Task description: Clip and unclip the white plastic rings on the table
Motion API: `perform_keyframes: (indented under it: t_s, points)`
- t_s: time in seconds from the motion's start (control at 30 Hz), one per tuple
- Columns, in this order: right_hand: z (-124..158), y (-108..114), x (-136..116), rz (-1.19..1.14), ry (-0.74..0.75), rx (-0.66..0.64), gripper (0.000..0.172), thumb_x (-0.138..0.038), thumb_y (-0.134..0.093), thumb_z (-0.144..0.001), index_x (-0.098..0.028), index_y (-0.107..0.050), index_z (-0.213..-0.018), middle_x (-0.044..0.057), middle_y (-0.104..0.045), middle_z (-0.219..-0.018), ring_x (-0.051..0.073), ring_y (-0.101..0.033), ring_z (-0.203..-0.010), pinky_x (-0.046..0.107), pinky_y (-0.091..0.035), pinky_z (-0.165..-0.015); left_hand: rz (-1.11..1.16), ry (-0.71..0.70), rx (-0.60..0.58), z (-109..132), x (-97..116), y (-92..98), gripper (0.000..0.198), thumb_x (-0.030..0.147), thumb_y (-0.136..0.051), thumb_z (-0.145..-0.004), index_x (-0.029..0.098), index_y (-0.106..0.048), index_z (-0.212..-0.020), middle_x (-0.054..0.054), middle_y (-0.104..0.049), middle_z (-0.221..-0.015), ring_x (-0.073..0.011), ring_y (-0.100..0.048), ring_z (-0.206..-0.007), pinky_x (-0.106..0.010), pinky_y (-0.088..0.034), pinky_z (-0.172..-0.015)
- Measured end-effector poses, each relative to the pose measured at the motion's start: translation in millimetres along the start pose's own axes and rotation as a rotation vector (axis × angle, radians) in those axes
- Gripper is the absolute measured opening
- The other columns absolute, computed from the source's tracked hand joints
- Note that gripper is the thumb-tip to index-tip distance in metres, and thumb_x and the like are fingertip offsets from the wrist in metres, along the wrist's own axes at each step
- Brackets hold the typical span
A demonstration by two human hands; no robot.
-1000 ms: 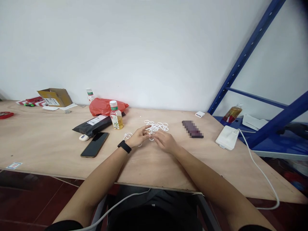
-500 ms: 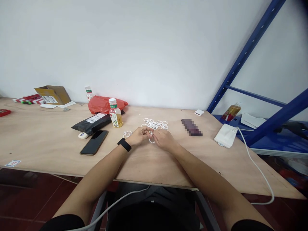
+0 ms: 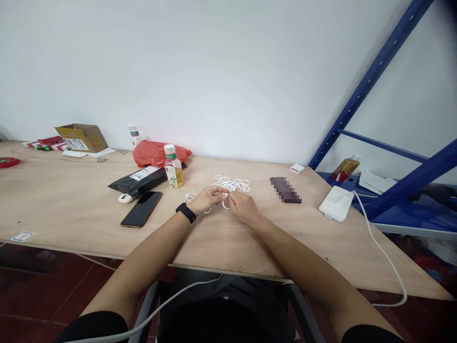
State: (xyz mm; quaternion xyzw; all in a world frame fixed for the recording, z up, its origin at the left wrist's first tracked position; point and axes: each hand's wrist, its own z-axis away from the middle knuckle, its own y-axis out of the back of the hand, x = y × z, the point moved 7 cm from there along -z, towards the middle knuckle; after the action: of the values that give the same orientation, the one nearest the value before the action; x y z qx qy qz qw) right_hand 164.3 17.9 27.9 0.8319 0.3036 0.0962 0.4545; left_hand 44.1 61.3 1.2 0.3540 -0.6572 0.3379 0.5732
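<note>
My left hand [image 3: 207, 198], with a black band on the wrist, and my right hand [image 3: 244, 206] meet over the table with fingertips pinched together. Between them they grip a white ring [image 3: 225, 205], whose lower curve hangs below the fingers; its upper part is partly hidden. Just beyond the fingers lies a loose pile of white rings [image 3: 233, 185]. More white rings [image 3: 190, 196] lie beside my left hand, partly covered by it.
Left of my hands are a phone [image 3: 141, 209], a white oval case [image 3: 124, 198], a black parcel [image 3: 143, 180], a drink bottle [image 3: 173, 167] and a red bag [image 3: 153, 153]. To the right lie a pixelated dark item [image 3: 285, 190] and a white power bank [image 3: 336, 203] with a cable.
My fingertips have shifted slightly around the white ring, which stays between both hands. One more ring edge shows below my left hand. The whole view has moved a little.
</note>
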Motion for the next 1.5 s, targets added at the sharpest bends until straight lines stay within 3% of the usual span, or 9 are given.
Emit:
perform_keyframes:
  t_s: [0.3, 0.5, 0.77, 0.97, 1.07, 1.13, 1.3, 1.4, 1.5]
  points:
    - [7, 5, 7, -0.128, 0.099, 0.086, 0.022, -0.027, -0.045, -0.098, -0.022, -0.067, -0.096, 0.006, -0.072, -0.090, 0.020, -0.064, -0.085, 0.032, -0.044, -0.079, -0.227, -0.065, 0.164, 0, -5, 2.1, 0.020, 0.024, -0.067, -0.070, 0.012, -0.074, -0.085, -0.003, -0.071, -0.076, -0.0121, -0.059, -0.066, -0.023, -0.045, -0.064]
    - [6, 0, -6, -0.184, 0.151, 0.078, 0.022, -0.029, -0.046, -0.097, -0.022, -0.068, -0.099, 0.007, -0.071, -0.089, 0.020, -0.065, -0.085, 0.034, -0.047, -0.080, -0.202, -0.077, 0.227, -2, -5, 8.4, 0.013, 0.014, -0.059, -0.065, 0.012, -0.069, -0.074, -0.002, -0.068, -0.068, -0.0113, -0.059, -0.062, -0.022, -0.046, -0.062]
    - [7, -4, -12, -0.299, 0.184, 0.059, 0.020, -0.035, -0.054, -0.095, -0.022, -0.065, -0.105, 0.004, -0.071, -0.086, 0.017, -0.064, -0.077, 0.029, -0.047, -0.076, -0.333, -0.140, 0.259, -1, 3, 15.2, 0.017, 0.017, -0.050, -0.069, 0.013, -0.067, -0.067, -0.003, -0.067, -0.068, -0.0135, -0.059, -0.065, -0.024, -0.046, -0.064]
    - [5, 3, 55, -0.251, -0.189, 0.144, 0.024, -0.029, -0.050, -0.095, -0.021, -0.063, -0.113, 0.007, -0.069, -0.103, 0.019, -0.064, -0.084, 0.032, -0.048, -0.079, -0.793, -0.101, 0.261, 4, 10, 33.3, 0.029, 0.022, -0.048, -0.075, 0.014, -0.072, -0.089, -0.003, -0.068, -0.073, -0.0146, -0.057, -0.063, -0.025, -0.040, -0.060]
    - [8, -5, 92, -0.109, -0.316, 0.064, 0.032, -0.020, -0.052, -0.090, -0.022, -0.059, -0.122, 0.009, -0.063, -0.119, 0.023, -0.062, -0.102, 0.034, -0.048, -0.083, -0.994, -0.062, 0.244, 5, 11, 40.1, 0.027, 0.022, -0.049, -0.077, 0.016, -0.073, -0.089, -0.005, -0.071, -0.079, -0.0175, -0.059, -0.069, -0.027, -0.041, -0.064]
    - [11, -15, 111, -0.048, -0.384, -0.032, 0.033, -0.019, -0.056, -0.088, -0.022, -0.061, -0.120, 0.010, -0.062, -0.120, 0.025, -0.062, -0.100, 0.034, -0.048, -0.081, -1.101, -0.045, 0.281, 5, 12, 45.0, 0.027, 0.023, -0.050, -0.078, 0.018, -0.073, -0.089, -0.006, -0.072, -0.081, -0.0196, -0.061, -0.074, -0.028, -0.042, -0.066]
    - [13, -29, 119, -0.009, -0.408, -0.110, 0.016, -0.021, -0.060, -0.085, -0.023, -0.068, -0.099, 0.008, -0.065, -0.106, 0.022, -0.063, -0.089, 0.030, -0.045, -0.073, -1.327, 0.070, 0.375, 9, 6, 58.4, 0.024, 0.025, -0.052, -0.077, 0.019, -0.074, -0.085, -0.009, -0.073, -0.086, -0.0233, -0.063, -0.082, -0.029, -0.043, -0.070]
    - [13, -29, 117, -0.013, -0.418, -0.090, 0.010, -0.021, -0.059, -0.086, -0.023, -0.067, -0.090, 0.006, -0.065, -0.101, 0.020, -0.062, -0.085, 0.028, -0.043, -0.069, -1.370, 0.116, 0.338, 10, -1, 61.9, 0.027, 0.023, -0.055, -0.074, 0.020, -0.074, -0.094, -0.010, -0.072, -0.095, -0.0239, -0.063, -0.085, -0.030, -0.043, -0.072]
    - [13, -24, 117, -0.037, -0.429, -0.045, 0.010, -0.019, -0.055, -0.087, -0.022, -0.065, -0.088, 0.006, -0.066, -0.100, 0.020, -0.061, -0.086, 0.029, -0.042, -0.069, -1.356, 0.059, 0.310, 8, 0, 58.5, 0.030, 0.020, -0.054, -0.074, 0.019, -0.074, -0.097, -0.011, -0.070, -0.098, -0.0257, -0.063, -0.091, -0.033, -0.045, -0.078]
